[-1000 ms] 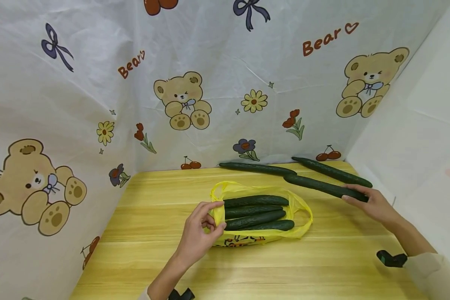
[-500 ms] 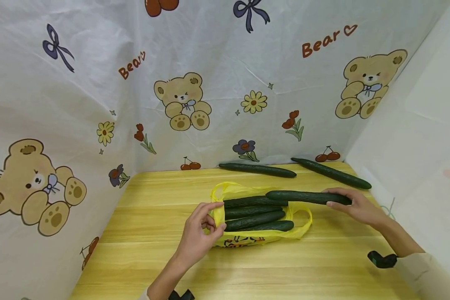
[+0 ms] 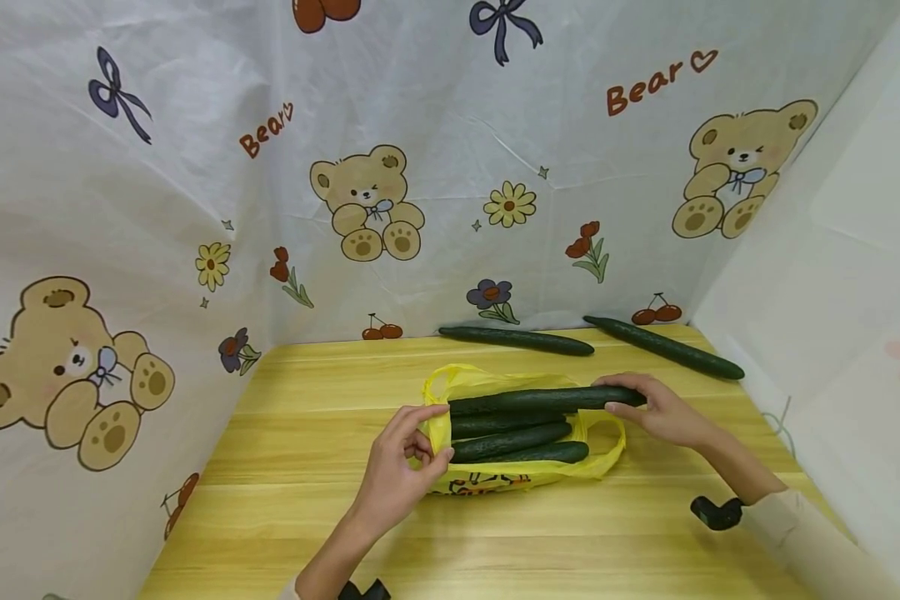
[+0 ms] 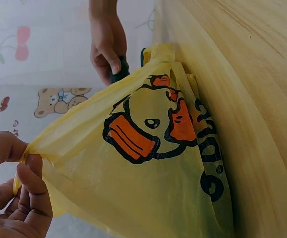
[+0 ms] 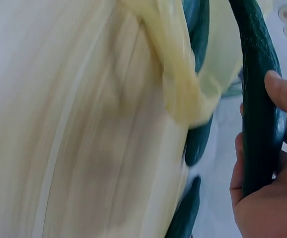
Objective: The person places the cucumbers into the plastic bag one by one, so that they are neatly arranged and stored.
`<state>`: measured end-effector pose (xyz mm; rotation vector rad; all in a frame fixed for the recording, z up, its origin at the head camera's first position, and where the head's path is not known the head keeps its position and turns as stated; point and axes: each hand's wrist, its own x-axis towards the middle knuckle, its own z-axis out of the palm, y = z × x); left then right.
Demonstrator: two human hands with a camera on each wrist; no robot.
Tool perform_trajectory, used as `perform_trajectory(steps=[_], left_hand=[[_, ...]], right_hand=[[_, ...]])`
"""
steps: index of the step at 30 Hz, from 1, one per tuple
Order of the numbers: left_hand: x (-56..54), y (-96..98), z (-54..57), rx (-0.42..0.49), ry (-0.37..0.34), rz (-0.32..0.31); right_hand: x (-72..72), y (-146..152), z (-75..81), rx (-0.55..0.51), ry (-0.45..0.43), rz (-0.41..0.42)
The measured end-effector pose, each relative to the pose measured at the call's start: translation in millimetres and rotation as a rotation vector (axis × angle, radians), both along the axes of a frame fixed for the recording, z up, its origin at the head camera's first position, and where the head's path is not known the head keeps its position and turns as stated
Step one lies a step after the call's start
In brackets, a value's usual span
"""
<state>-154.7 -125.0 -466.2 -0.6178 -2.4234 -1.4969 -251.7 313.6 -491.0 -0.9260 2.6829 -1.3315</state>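
Observation:
A yellow plastic bag (image 3: 435, 429) lies on the wooden table with its mouth open and several dark green cucumbers (image 3: 521, 439) side by side inside. At the bag's left edge, my left hand (image 3: 399, 471) pinches the plastic between thumb and fingers; the left wrist view shows the bag (image 4: 158, 193) stretched from that pinch (image 4: 24, 193). My right hand (image 3: 663, 414) grips another cucumber (image 3: 555, 399) by its right end. That cucumber reaches over the bag's opening, above the rear one inside. In the right wrist view, thumb and fingers wrap round the held cucumber (image 5: 260, 84).
Behind the bag, one cucumber (image 3: 516, 338) lies along the table's back edge. Another cucumber (image 3: 667, 346) lies slanted at the back right. A bear-printed cloth (image 3: 420, 292) rises behind and beside the table (image 3: 307, 400).
My right hand has carried the cucumber leftward from the table's right side to over the bag. My left hand has kept its pinch on the bag's edge.

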Motion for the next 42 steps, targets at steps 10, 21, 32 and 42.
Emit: perform_trajectory(steps=[10,21,32,42], left_hand=[[0.8,1.4,2.3,0.0,0.001,0.005],[0.0,0.8,4.0,-0.009,-0.003,0.012],[2.0,1.5,2.2,0.001,-0.026,0.012],[3.3,1.8,1.5,0.008,-0.024,0.015]], right_hand=[[-6.5,-55,3.9,0.071,0.023,-0.003],[-12.4,-111,5.5,0.098,-0.028,0.031],[-19.2,-133,-2.7,0.141,0.011,0.007],[-20.9,-129,-7.3,0.108,0.083,-0.072]])
